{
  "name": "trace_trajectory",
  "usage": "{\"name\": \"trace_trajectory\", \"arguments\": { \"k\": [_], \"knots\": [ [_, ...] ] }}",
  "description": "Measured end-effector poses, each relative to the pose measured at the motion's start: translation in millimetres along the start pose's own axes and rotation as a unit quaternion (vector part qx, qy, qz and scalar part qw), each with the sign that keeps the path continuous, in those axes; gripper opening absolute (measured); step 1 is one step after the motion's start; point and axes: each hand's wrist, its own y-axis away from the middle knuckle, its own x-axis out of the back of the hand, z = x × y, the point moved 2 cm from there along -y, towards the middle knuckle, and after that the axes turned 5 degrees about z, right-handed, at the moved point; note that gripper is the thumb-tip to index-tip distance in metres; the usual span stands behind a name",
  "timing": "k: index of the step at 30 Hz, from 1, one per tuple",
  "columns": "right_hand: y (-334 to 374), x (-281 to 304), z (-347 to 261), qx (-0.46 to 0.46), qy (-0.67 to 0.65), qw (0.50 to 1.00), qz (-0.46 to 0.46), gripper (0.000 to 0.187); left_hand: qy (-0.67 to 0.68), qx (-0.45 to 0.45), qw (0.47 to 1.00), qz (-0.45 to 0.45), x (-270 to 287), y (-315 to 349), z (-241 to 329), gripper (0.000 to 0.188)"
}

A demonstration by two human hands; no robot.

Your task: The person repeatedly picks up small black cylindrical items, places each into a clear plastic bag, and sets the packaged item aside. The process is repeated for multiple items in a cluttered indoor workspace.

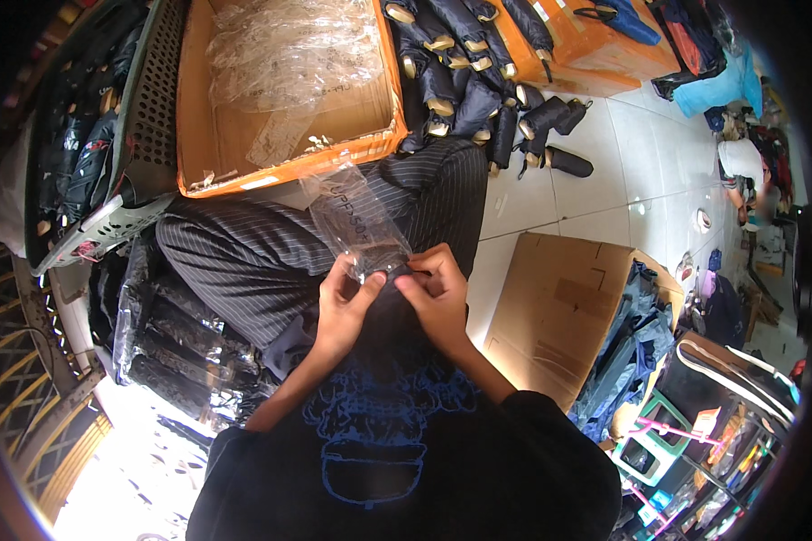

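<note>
In front of my chest, my left hand (pixel 341 307) and my right hand (pixel 440 284) pinch the near end of a clear plastic bag (pixel 347 212), thumbs close together. Dark print marks the bag, and its far end reaches toward the orange-edged box. Something dark shows at the near end between my fingers; against my black shirt its outline is hard to make out. Beyond my right knee lies a pile of dark folded umbrellas (pixel 469 104) in cloth sleeves, many with tan handle ends. One dark umbrella (pixel 568 162) lies at the pile's right edge.
An open orange-edged carton (pixel 289 167) holds flat clear bags. At left stands a perforated dark crate (pixel 153 99) with dark bundles. Plastic-wrapped dark packs (pixel 185 347) lie by my left side. On the tiled floor at right, a cardboard box (pixel 559 316) holds blue cloth.
</note>
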Motion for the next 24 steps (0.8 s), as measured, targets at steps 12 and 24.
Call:
{"name": "trace_trajectory", "arguments": {
  "k": [12, 24],
  "knots": [
    [-3.8, -10.0, 13.2, -0.175, -0.082, 0.978, -0.08, 0.027, 0.039, 0.067, 0.997, 0.006, 5.2, -17.1, 7.2, 0.04],
    [13.1, 13.5, 38.9, -0.257, 0.011, 0.948, -0.187, 0.037, 0.005, 0.042, 0.999, -0.019, 27.3, -0.5, -22.9, 0.043]
  ]
}}
